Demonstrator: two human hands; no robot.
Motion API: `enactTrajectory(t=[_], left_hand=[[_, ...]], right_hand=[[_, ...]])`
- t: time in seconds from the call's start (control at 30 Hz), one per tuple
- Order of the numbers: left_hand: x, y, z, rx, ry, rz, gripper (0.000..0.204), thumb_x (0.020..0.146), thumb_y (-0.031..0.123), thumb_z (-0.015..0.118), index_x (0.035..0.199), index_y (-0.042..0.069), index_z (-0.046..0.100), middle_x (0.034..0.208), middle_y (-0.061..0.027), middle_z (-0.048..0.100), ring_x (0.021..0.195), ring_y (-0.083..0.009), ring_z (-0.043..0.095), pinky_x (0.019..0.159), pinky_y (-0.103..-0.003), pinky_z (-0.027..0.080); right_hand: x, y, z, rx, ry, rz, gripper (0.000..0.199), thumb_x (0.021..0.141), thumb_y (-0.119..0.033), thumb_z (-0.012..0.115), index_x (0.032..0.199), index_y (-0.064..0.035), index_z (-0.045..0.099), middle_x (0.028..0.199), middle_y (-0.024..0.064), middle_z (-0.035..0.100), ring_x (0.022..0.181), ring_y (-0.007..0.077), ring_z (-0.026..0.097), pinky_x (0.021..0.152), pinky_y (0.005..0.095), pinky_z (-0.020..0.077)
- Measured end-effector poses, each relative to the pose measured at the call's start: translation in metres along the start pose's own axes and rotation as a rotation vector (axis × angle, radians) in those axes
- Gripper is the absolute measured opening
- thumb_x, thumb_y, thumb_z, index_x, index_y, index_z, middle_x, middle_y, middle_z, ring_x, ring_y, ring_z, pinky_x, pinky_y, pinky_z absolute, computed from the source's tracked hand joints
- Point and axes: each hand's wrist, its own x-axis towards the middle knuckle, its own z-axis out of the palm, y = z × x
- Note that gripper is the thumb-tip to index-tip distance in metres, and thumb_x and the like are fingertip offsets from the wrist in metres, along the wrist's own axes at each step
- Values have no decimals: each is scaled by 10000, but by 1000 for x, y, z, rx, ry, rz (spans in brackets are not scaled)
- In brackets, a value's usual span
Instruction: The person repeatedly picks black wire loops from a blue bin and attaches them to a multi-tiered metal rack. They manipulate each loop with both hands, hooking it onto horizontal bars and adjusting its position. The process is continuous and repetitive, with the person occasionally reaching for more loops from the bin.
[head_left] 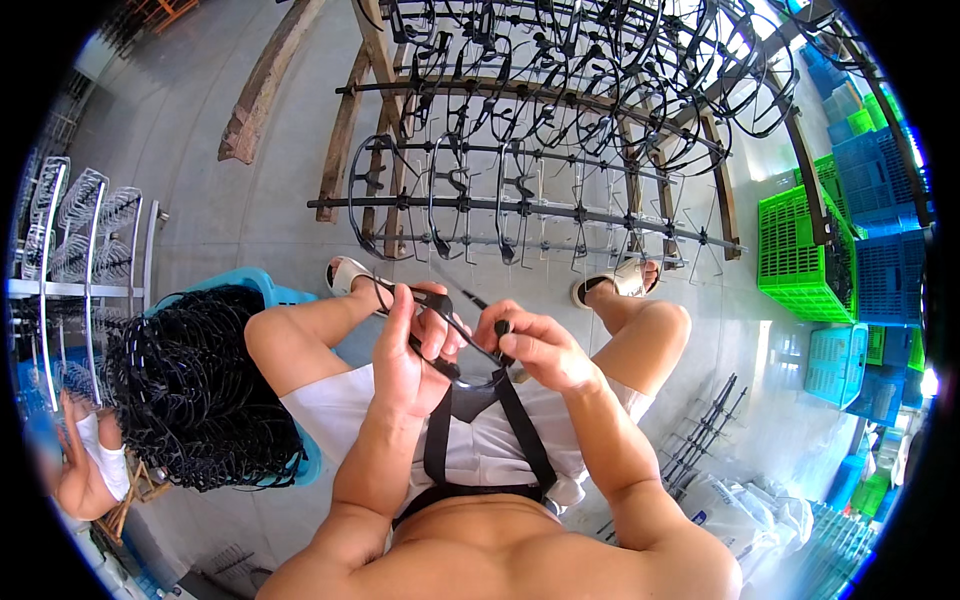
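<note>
In front of my lap I hold a thin black curved frame (pixel 462 378), its exact kind unclear. My left hand (pixel 408 345) grips one side, with the thumb raised along it and the fingers wrapped round. The other side is pinched between thumb and fingers of my right hand (pixel 540 345), where a small black end piece (pixel 503 328) shows by the fingertips. Part of the frame is hidden behind my fingers. Straight ahead, similar black frames (pixel 440 190) hang on the bars of a rack (pixel 420 203).
A blue basket (pixel 255 285) heaped with black frames (pixel 205 390) stands by my left knee. Green crates (pixel 805 255) and blue crates (pixel 885 190) are stacked at the right. White plastic bags (pixel 745 520) lie at lower right. Another person (pixel 90 465) sits at the far left.
</note>
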Motion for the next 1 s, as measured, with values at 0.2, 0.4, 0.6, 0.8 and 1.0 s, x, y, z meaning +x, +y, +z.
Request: enactTrajectory(t=[0.2,0.4,0.6,0.8,1.0], left_hand=[[-25,5,20,-237,-110,-236,516,1019,416,233,1295,34,443,496,31,308,496,-122,404,604,-291,367],[-63,-2,28,-39,-645,-197,383,1019,293,339,1209,-9,479,483,-29,495,538,-251,614,546,-334,427],[-45,-22,26,181,-535,34,416,1002,329,397,1264,22,498,517,12,399,440,-124,410,453,-269,366],[23,-74,13,1179,-363,434,339,872,87,617,1200,42,544,642,0,427,511,-72,370,459,-259,330],[73,-130,15,1202,88,495,258,757,-15,703,988,28,595,721,-30,531,494,-78,425,462,-239,363]], right_hand=[[-8,-24,-4,262,68,-35,259,895,-200,585,813,46,591,971,152,558,882,265,586,851,382,448],[-32,-92,4,691,187,-349,250,921,-271,516,789,-60,516,779,54,539,563,209,578,961,616,332],[-28,-150,-40,995,-38,-537,150,937,-245,478,912,-97,470,809,38,496,588,108,499,472,277,401],[58,-82,-78,267,616,-123,187,925,-208,508,908,-21,508,866,153,623,656,214,608,607,336,548],[63,-52,-92,178,721,-102,124,885,-111,525,900,5,482,877,149,609,708,208,605,660,353,544]])
